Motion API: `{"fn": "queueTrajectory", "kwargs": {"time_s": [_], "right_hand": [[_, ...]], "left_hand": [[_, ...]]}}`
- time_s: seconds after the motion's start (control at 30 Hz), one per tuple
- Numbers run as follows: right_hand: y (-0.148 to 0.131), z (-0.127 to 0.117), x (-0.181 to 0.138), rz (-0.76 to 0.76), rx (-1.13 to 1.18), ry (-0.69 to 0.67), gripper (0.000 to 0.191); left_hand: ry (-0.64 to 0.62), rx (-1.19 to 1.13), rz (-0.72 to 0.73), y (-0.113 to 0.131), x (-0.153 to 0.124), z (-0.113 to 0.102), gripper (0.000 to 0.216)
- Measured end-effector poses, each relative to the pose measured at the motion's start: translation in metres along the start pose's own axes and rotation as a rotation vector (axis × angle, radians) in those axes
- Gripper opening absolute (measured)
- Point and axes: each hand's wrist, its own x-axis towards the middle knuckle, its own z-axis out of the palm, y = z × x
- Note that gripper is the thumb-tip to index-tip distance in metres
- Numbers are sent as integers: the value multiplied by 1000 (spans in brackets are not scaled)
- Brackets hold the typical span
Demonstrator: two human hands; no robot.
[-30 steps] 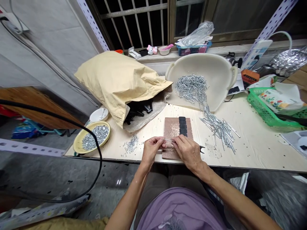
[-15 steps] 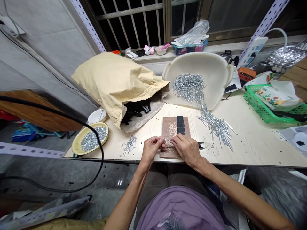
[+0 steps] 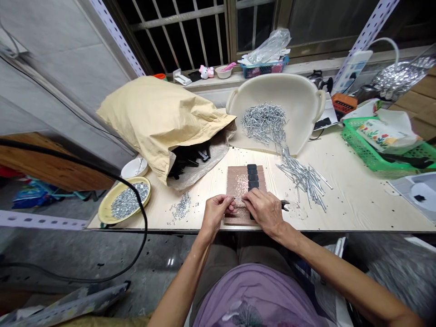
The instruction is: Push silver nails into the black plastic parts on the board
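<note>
A thin silvery metal pin point(image 3: 238, 198) spans the gap between my hands, above a brown board point(image 3: 233, 174) near the table's front edge. My left hand point(image 3: 215, 213) pinches one end between thumb and fingers. The other end is at the closed fingertips of my right hand point(image 3: 267, 211), which partly hide it. A column of black rounded pieces point(image 3: 252, 178) lies on the board, its lower part covered by my right hand. Beside that hand, the dark jaws of a cutting tool point(image 3: 285, 205) stick out. Small metal bits point(image 3: 181, 207) are scattered left of the board.
Many metal pins point(image 3: 308, 181) spill onto the table from a tilted cream basin point(image 3: 301, 97). A beige sack point(image 3: 153, 109) with black parts lies at the left. A yellow dish point(image 3: 101, 210) holds small metal pieces. A green basket point(image 3: 361, 152) stands right. A black cable point(image 3: 146, 231) loops at left.
The view has shifted slightly, moving the table contents a little left in the picture. Both hands keep nearly the same pose with the pin between them.
</note>
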Motion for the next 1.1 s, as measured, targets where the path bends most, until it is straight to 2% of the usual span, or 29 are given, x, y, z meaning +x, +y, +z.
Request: {"fn": "queueTrajectory", "kwargs": {"time_s": [0.13, 0.37, 0.63, 0.77, 0.97, 1.1], "right_hand": [[-2, 1, 2, -43, -88, 36, 20], [-1, -1, 4, -4, 31, -96, 20], [0, 2, 5, -48, 8, -91, 26], [12, 2, 7, -36, 71, -103, 23], [38, -10, 11, 3, 115, -134, 28], [43, -13, 9, 8, 136, -152, 27]], "left_hand": [[15, -70, -24, -3, 2, 2, 32], [22, -29, 31, -5, 3, -3, 31], [36, -24, -7, -4, 2, -1, 34], [38, -12, -6, -5, 4, 2, 37], [-38, 39, 65, -4, 11, 16, 40], [-64, 45, 68, -4, 16, 26, 40]]}}
